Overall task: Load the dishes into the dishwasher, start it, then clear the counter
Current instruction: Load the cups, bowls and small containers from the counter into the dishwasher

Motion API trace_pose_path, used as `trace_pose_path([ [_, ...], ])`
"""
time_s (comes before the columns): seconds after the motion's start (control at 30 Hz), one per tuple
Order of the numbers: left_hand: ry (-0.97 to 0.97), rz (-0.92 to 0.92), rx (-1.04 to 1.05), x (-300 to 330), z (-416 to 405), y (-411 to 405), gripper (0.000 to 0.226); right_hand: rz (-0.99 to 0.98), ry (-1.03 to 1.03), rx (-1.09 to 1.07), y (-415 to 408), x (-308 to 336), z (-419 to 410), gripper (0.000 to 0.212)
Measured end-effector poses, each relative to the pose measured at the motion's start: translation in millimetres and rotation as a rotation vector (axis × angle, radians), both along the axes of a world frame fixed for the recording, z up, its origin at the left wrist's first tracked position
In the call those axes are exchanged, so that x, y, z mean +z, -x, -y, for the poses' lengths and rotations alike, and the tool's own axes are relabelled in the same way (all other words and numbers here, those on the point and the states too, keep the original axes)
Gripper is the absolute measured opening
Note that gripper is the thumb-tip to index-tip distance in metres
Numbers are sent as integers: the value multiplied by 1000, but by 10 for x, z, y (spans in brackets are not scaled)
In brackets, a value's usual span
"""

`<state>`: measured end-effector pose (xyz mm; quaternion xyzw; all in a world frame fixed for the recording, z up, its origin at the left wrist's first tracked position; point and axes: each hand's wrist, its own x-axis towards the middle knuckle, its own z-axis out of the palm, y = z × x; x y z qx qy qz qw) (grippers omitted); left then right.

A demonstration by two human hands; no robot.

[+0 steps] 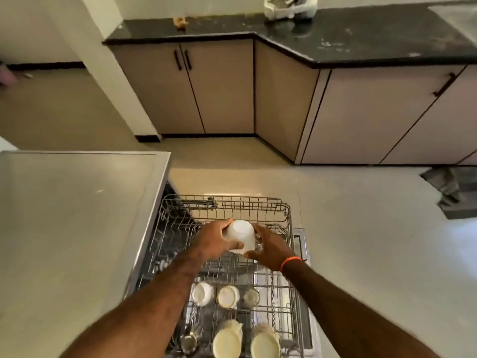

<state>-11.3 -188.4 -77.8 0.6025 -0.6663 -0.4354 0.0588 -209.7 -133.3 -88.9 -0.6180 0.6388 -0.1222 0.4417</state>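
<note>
A white cup (pixel 241 235) is held upside down over the far half of the pulled-out wire rack (pixel 281 205) of the dishwasher. My left hand (pixel 214 240) grips its left side with thumb below. My right hand (pixel 271 248), with an orange band on the wrist, holds its right side and lower rim, fingers curled round it. Nearer me in the rack sit two upturned bowls (pixel 227 297), a glass (pixel 251 297), two cream plates (pixel 227 342) on edge and some cutlery (pixel 188 342).
The steel top of the dishwasher (pixel 72 215) fills the left. Beige cabinets (pixel 222 86) stand beyond under a black counter (pixel 348 34) with a white bag (pixel 290 6) and a small brown item (pixel 180 21). A grey cloth (pixel 449 192) lies on the floor at right.
</note>
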Motion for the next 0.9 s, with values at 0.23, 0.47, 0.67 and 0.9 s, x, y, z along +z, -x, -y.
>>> trace_pose_path([
  [0.23, -126, -69, 84, -1136, 721, -90, 100, -83, -81, 38, -138, -1075, 908, 90],
  [0.47, -160, -43, 133, -1695, 1037, -162, 94, -225, -74, 85, -234, -1734, 1309, 93],
  [0.67, -107, 4, 121, -1802, 1126, -126, 83, -302, -99, 110, -306, -1857, 1335, 96],
  [0.9, 30, 83, 87, -1475, 897, -97, 71, -360, -25, 7, -413, -1584, 1188, 81],
])
